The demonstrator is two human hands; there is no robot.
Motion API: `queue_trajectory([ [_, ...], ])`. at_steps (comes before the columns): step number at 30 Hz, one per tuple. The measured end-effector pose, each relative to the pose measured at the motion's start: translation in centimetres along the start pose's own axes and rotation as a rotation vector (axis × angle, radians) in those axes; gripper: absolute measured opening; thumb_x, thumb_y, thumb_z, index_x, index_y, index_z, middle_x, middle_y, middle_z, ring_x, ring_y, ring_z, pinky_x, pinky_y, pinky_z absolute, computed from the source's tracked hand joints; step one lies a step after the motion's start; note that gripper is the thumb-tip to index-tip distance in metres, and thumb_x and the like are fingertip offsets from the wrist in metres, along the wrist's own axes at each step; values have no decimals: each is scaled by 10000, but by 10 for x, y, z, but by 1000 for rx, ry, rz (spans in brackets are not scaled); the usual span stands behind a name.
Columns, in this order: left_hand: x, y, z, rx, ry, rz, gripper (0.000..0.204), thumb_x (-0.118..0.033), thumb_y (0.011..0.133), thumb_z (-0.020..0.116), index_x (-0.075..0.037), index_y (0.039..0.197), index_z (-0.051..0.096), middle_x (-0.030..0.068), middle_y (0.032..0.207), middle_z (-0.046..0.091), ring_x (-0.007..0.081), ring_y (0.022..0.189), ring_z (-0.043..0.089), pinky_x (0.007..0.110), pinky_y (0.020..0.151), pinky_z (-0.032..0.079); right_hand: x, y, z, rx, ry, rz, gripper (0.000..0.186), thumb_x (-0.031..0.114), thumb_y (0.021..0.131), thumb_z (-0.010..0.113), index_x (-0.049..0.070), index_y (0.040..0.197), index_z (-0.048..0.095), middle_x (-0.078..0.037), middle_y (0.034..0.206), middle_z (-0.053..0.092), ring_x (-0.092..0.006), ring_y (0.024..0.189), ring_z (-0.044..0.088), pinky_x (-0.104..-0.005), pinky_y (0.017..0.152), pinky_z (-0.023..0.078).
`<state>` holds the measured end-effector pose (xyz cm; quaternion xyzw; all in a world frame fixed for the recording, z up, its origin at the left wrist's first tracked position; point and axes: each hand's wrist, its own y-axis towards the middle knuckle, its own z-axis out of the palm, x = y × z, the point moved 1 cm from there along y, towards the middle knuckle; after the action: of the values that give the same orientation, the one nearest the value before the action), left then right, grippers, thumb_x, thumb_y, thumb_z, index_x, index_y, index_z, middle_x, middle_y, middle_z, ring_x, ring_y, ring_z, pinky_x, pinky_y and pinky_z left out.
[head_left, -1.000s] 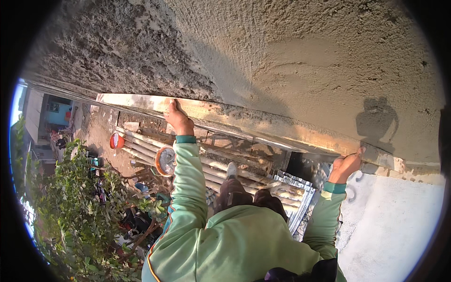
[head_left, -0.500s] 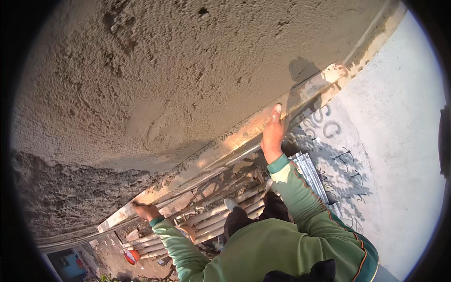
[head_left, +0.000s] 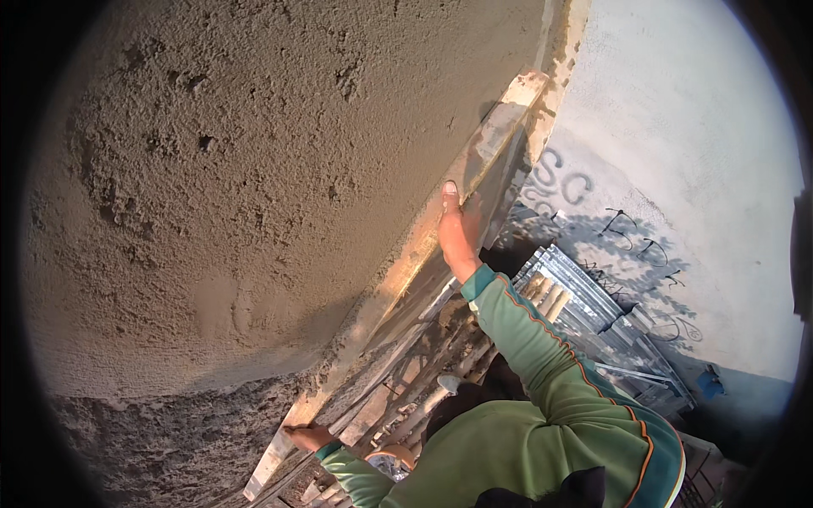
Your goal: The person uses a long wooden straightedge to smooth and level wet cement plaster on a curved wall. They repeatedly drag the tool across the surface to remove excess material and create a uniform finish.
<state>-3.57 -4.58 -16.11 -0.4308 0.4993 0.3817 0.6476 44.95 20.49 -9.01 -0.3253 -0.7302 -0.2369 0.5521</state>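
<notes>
A long straight screed board (head_left: 406, 262), metal and smeared with mortar, lies pressed against a wall of wet grey plaster (head_left: 254, 195). My right hand (head_left: 457, 229) grips the board near its upper part, thumb along the edge. My left hand (head_left: 306, 438) holds its lower end, close to the picture's bottom edge. Both arms wear green sleeves with an orange stripe. Above the board the plaster is rough and pitted; a smoother patch sits just beside the board.
A pale wall (head_left: 677, 169) with dark scrawled marks stands at the right. Below me are scaffold poles and planks (head_left: 423, 372), a stack of metal sheets (head_left: 584, 313) and a blue object (head_left: 710, 383). Coarse unsmoothed mortar (head_left: 144, 449) fills the lower left.
The view has swung round, so the board now runs steeply up to the right. Both hands stay on the board, which has slid across the plaster toward the pale wall.
</notes>
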Motion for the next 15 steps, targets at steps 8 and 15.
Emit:
queue_trajectory([
  [8,16,-68,48,406,83,144,272,-359,969,494,-102,898,548,-47,675,432,71,589,371,236,496,321,-4,74,-27,26,308,180,782,492,914,515,-143,1331,331,-311,1330,427,-393,1244,415,-398,1039,316],
  [15,8,-31,14,189,201,45,284,-292,985,459,-116,762,471,-29,659,396,109,604,349,275,558,340,-15,48,0,-229,105,38,691,500,909,523,-139,1170,480,-257,1135,549,-343,1059,522,-397,920,389],
])
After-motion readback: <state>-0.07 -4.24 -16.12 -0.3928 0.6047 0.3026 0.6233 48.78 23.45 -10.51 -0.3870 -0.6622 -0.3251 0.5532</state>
